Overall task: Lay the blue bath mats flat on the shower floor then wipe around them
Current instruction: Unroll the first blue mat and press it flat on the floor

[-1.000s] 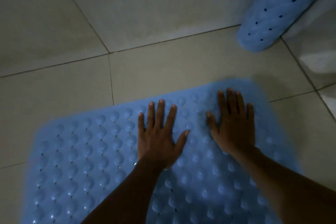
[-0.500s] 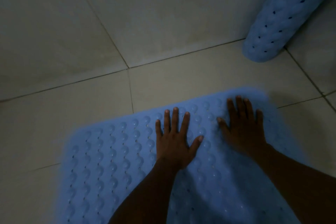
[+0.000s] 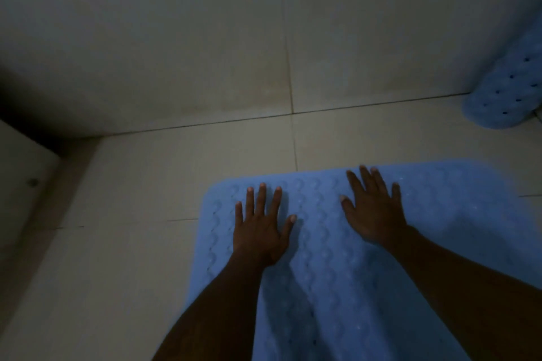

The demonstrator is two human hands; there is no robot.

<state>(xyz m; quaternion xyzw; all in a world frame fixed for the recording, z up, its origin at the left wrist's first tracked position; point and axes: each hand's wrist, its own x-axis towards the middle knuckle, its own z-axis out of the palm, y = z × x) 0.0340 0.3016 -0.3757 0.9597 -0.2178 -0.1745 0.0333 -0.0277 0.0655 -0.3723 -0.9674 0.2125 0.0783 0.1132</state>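
A blue bath mat (image 3: 328, 267) with rows of round bumps lies flat on the pale tiled shower floor (image 3: 181, 173), filling the lower right of the view. My left hand (image 3: 261, 228) rests palm down near the mat's far left corner, fingers spread. My right hand (image 3: 372, 208) lies palm down close to the far edge, fingers apart. Neither hand holds anything. A second blue mat (image 3: 507, 91), dotted with small holes, stands rolled or leaning in the corner at the far right, partly cut off by the frame.
A tiled wall (image 3: 205, 38) rises just beyond the mat. At the left a dark corner and a pale raised ledge or door edge (image 3: 26, 184) border the floor. The light is dim.
The view has swung left, so the mat and both hands now sit further right and lower. My hands have spread further apart on the mat, the left one moving toward its far left corner.
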